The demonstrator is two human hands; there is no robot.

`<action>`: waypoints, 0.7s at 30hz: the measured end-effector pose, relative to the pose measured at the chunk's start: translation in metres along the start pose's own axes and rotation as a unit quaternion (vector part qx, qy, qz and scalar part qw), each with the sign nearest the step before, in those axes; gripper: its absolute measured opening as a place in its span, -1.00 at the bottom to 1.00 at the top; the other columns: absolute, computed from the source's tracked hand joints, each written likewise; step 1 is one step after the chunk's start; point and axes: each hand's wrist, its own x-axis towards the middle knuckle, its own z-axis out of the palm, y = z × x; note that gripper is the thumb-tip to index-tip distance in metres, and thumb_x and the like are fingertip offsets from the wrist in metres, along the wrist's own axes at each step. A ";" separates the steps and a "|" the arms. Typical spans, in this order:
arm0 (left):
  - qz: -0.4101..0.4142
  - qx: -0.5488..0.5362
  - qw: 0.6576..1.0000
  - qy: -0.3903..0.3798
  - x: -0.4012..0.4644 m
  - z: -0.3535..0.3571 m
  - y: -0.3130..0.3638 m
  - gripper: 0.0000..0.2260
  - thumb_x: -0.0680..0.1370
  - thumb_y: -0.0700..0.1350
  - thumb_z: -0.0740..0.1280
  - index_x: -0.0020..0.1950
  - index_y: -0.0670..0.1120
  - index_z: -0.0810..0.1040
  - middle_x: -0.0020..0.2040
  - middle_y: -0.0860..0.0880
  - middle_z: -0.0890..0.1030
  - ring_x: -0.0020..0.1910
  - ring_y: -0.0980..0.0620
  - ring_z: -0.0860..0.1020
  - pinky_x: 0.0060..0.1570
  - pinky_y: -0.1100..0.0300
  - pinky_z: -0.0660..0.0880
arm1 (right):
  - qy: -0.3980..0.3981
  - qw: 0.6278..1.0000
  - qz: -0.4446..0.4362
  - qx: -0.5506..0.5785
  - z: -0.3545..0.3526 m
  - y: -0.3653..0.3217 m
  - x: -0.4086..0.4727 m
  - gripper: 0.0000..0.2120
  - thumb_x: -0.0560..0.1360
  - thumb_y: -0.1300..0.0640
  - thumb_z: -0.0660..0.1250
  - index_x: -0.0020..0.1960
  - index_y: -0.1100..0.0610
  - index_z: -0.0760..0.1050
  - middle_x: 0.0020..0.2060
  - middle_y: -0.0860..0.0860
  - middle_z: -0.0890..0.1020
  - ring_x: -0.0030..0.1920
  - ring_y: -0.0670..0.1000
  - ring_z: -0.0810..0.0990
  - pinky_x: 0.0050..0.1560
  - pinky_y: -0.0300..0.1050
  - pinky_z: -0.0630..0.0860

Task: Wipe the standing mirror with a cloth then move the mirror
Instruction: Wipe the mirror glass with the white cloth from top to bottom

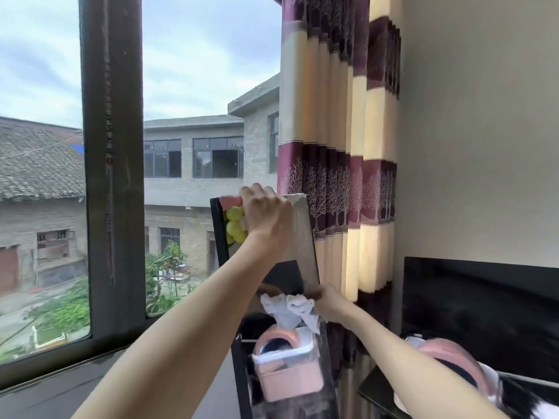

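**Mirror steadied at the top, cloth working low on the glass**

Daylight from a wide window point(193, 86) fills the corner, with a striped curtain point(338, 146) hanging to the right and a dark sill running along the bottom. Against that window stands the mirror point(302, 237), a tall narrow panel whose long axis runs up and down, leaning a little so its top tips leftward. It rises straight ahead of the person, between the two forearms.

At the top edge, the left hand point(266, 216) curls its fingers over the frame, a grip clamped on the mirror itself. Lower down, the right hand point(328, 300) pinches a bunched white cloth point(287, 309) and presses it against the glass near the right side, about midway down the visible panel. A pink basket shows in the lower glass point(287, 373), apparently as a reflection.

The wiping looks under way, not finished. The cloth sits well below the holding hand, so the unwiped run lies along the mirror's length, up toward the left hand and down toward the base. For the later move, the left hand already holds the top; the right would need to free itself from the cloth or take the lower edge.
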 end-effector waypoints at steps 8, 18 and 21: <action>0.013 0.045 0.999 0.017 -0.002 0.006 0.002 -0.70 0.55 -0.16 0.23 0.24 -0.26 0.43 0.13 -0.19 0.50 0.14 -0.18 0.44 0.17 -0.02 0.36 | 0.277 0.956 -0.082 0.061 -0.052 -0.036 0.026 -0.78 0.47 0.29 0.20 0.05 0.20 0.56 -0.01 0.20 0.61 -0.09 0.08 0.50 -0.15 -0.19 0.34; 0.003 0.067 0.998 0.020 -0.006 0.014 0.000 -0.68 0.56 -0.19 0.19 0.27 -0.30 0.38 0.18 -0.24 0.47 0.18 -0.21 0.42 0.24 -0.06 0.31 | 0.146 0.977 -0.123 0.091 0.018 -0.006 0.031 -0.72 0.52 0.33 0.17 0.13 0.14 0.55 0.12 0.06 0.57 0.13 0.03 0.52 0.08 -0.28 0.48; 0.011 0.097 0.995 0.017 -0.006 0.015 0.002 -0.64 0.55 -0.21 0.16 0.31 -0.32 0.31 0.19 -0.25 0.43 0.20 -0.22 0.39 0.25 -0.03 0.28 | 0.007 0.997 -0.067 -0.036 0.027 0.043 0.022 -0.72 0.54 0.30 0.19 0.17 0.12 0.55 0.14 0.07 0.60 0.15 0.02 0.55 0.11 -0.27 0.47</action>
